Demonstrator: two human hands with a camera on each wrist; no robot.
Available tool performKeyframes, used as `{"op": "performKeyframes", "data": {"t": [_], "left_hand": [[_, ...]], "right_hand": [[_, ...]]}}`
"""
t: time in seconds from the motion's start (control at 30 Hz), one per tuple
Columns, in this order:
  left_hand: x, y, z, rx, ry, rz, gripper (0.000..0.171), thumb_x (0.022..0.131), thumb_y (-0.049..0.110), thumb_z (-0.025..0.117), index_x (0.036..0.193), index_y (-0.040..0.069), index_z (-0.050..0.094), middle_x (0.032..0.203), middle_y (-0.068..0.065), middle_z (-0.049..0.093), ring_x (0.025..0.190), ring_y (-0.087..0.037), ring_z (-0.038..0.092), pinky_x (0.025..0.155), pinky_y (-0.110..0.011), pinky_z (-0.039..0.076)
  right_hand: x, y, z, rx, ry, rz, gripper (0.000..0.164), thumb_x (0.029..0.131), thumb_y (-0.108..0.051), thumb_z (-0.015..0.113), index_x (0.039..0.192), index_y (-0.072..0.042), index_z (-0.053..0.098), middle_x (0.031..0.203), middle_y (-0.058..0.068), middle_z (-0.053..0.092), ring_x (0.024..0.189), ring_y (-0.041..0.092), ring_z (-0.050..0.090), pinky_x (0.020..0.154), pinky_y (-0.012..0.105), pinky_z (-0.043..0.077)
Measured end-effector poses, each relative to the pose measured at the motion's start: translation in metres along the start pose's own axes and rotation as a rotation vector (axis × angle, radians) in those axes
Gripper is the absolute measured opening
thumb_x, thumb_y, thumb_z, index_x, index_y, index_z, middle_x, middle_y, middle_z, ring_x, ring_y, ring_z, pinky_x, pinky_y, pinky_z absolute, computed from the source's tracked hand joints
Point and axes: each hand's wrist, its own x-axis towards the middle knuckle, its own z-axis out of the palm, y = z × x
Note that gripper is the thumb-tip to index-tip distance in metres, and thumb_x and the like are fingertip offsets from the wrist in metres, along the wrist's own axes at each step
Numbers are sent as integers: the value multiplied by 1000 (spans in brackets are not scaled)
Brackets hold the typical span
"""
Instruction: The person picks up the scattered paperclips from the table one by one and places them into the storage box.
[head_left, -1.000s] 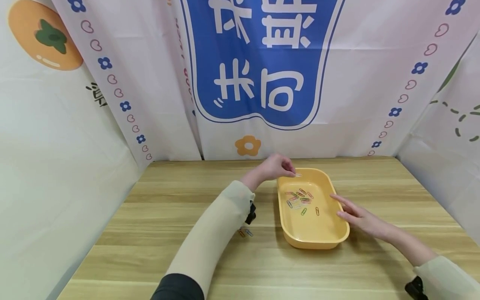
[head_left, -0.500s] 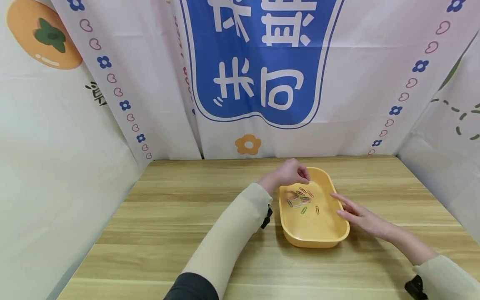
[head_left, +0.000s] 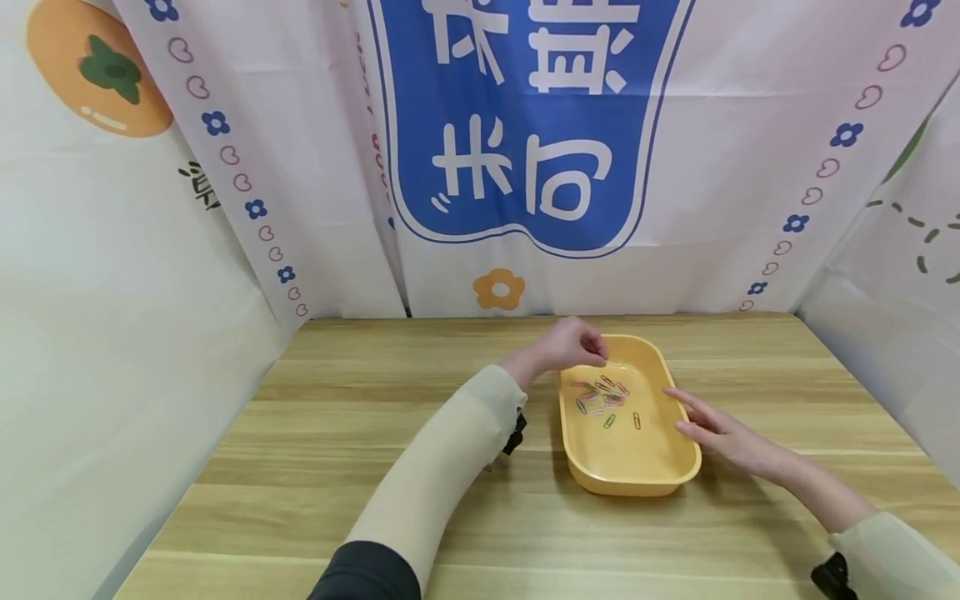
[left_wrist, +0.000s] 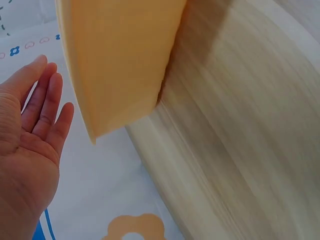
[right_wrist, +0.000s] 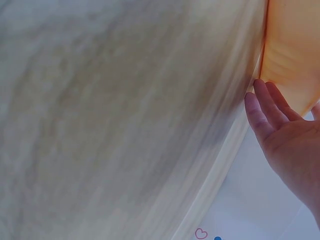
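A yellow plastic tray (head_left: 630, 490) stands on the table with several coloured paper clips (head_left: 600, 393) scattered on its floor, mostly toward the far left. My left hand (head_left: 566, 343) hovers over the tray's far left corner, thumb and fingertips brought together and pointing down. Whether a paper clip is still between those fingertips I cannot tell. In the left wrist view the left hand (left_wrist: 35, 135) is outside the tray wall (left_wrist: 120, 65), palm showing. My right hand (head_left: 723, 433) rests on the tray's right rim with extended fingers; the right wrist view shows its fingers (right_wrist: 270, 105) against the outer wall.
The wooden table (head_left: 337, 433) ends at a printed cloth backdrop (head_left: 450, 283) behind the tray. Part of a small object (head_left: 489, 467) peeks out below my left forearm. White cloth walls (head_left: 135, 333) stand on both sides.
My left hand carried a pale paper clip from the tray's far left rim in over the tray, then drew back slightly left. The right hand and the tray stay in place.
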Motion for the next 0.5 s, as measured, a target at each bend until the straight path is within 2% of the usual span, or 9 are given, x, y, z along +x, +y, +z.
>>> {"op": "performKeyframes", "data": {"t": [0.27, 0.5], "left_hand": [[-25, -11, -22, -57, 19, 2, 4, 87, 7, 73, 88, 3, 73, 83, -1, 70, 77, -9, 64, 71, -20, 51], [-58, -25, -41, -34, 46, -3, 4, 86, 8, 75, 88, 4, 73, 82, 2, 69, 77, -10, 64, 71, -21, 52]], "right_hand": [[0, 3, -1, 1, -14, 5, 58, 104, -14, 45, 150, 6, 16, 140, 46, 27, 121, 49, 42, 86, 20, 46], [-1, 2, -2, -9, -15, 14, 58, 104, -15, 45, 150, 5, 16, 141, 45, 25, 123, 50, 40, 86, 19, 45]]}}
